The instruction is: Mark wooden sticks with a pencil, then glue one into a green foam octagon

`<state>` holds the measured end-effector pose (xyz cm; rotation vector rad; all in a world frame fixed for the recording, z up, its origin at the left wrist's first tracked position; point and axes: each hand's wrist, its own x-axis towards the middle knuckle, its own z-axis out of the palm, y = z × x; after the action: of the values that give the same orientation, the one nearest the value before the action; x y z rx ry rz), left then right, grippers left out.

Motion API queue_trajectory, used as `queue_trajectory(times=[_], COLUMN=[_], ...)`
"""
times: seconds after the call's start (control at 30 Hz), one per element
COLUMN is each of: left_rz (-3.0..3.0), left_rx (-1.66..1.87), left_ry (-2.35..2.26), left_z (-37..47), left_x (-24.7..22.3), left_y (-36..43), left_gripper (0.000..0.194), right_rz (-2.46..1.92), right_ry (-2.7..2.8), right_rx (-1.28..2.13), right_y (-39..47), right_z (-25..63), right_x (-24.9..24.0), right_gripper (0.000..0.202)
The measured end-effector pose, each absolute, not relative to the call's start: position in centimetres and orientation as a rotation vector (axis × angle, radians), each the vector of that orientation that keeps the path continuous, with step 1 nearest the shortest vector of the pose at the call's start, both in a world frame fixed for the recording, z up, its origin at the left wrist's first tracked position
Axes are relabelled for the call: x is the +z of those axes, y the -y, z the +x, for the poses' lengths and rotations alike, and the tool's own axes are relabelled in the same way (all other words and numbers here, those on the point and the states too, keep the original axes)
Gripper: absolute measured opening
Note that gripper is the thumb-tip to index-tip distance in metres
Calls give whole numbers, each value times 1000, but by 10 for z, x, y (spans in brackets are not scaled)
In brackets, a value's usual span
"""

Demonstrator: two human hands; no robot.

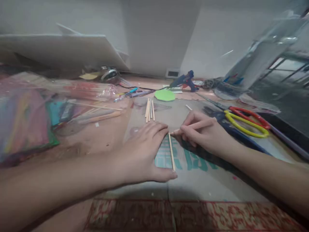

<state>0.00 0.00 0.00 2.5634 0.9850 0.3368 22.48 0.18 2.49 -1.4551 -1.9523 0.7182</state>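
Note:
A thin wooden stick (171,151) lies lengthwise on a grey board (145,190) with green lettering. My left hand (145,151) rests palm down beside it, its index fingertip at the far end and its thumb at the near end, steadying the stick between them. In a writing grip, my right hand (202,132) is closed on a pinkish pencil (178,131), whose tip meets the stick's far end. Beyond my left fingers, several more wooden sticks (150,109) form a small bundle. A short pale piece (188,107) lies just past my right hand.
A green paper disc (164,95) and a blue glue gun (184,80) sit at the back. To the right are scissors (246,122) with red and yellow handles and a clear plastic bottle (256,61). Plastic packets (26,119) crowd the left.

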Motion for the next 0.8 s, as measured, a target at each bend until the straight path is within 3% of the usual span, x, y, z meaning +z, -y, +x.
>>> queue_trajectory(times=[0.8], left_rz=[2558], left_rx=[270], left_ry=[-1015], left_z=[-2], left_x=[2], left_y=[3], left_gripper=[102], right_rz=[-1430], right_ry=[1909], right_rx=[790], right_y=[0], right_z=[224], right_x=[23], right_gripper=[17])
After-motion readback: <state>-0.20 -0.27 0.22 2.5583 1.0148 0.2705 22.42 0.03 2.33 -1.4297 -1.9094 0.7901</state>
